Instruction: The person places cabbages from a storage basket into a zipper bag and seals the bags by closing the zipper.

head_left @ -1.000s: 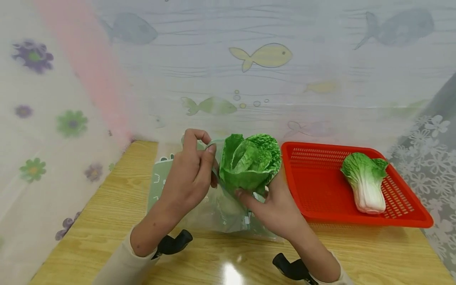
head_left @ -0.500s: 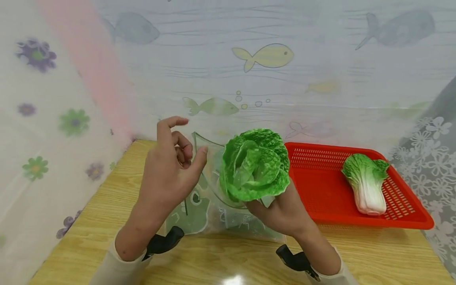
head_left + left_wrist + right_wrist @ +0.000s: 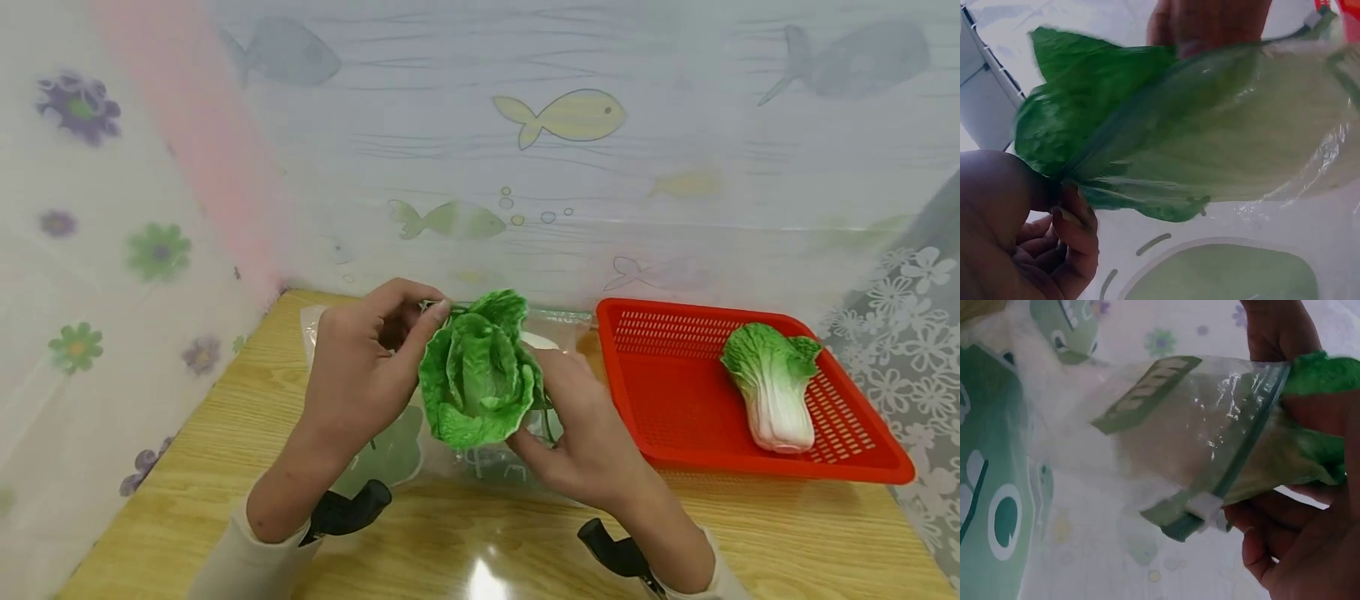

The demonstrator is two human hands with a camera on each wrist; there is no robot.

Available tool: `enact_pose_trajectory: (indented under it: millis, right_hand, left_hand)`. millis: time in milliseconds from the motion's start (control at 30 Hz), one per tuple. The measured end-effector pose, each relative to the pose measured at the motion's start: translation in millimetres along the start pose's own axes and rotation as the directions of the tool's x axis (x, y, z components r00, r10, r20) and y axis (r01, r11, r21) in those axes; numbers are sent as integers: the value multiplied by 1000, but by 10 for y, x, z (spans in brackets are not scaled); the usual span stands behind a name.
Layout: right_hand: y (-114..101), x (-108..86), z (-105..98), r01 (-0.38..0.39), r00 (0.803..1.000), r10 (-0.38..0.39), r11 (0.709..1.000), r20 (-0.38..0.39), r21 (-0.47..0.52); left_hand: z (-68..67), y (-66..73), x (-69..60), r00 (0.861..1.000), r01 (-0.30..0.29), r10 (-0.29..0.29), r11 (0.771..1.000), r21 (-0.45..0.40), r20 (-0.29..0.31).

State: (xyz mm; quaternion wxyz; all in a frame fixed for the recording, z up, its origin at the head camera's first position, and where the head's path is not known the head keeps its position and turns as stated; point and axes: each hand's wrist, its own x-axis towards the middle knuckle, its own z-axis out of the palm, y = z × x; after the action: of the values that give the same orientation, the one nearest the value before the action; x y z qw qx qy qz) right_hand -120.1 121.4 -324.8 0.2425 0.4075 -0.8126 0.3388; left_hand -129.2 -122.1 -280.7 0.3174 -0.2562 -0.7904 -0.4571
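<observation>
Of two hands, the right hand (image 3: 588,433) grips one napa cabbage (image 3: 476,375) by its leaves, which poke from one clear zip bag (image 3: 1249,439) between both hands, while the left hand (image 3: 360,371), free half a second ago, pinches the bag's rim; farther right, one red basket (image 3: 750,466) holds a second cabbage (image 3: 772,387).

In the head view, your cabbage (image 3: 480,383) hides much of the bag (image 3: 495,467) and the fingertips of your right hand (image 3: 585,425); the near edge of the table (image 3: 420,550) is cut off.
</observation>
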Motion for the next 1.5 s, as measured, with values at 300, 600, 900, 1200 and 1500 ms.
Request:
enact_pose_trajectory:
  millis: [300,600,900,1200,1500]
  right_hand:
    - [1,-13,-35,59,989,-45,994,139,-95]
    - [98,6,-22,-135,961,95,980,259,143]
    - [79,16,28,-251,946,255,967,202,-44]
    - [-96,-22,129,-166,974,207,926,89,-338]
    - [-82,-6,166,-430,902,419,848,-104,-308]
  left_hand:
    - [80,-33,38,989,-127,134,987,-96,68]
    - [71,-44,12,976,-103,127,985,-139,177]
    - [12,51,-20,965,65,-44,995,-73,257]
    - [126,126,-49,972,50,0,977,-209,234]
    - [251,188,-117,930,178,-42,920,-349,365]
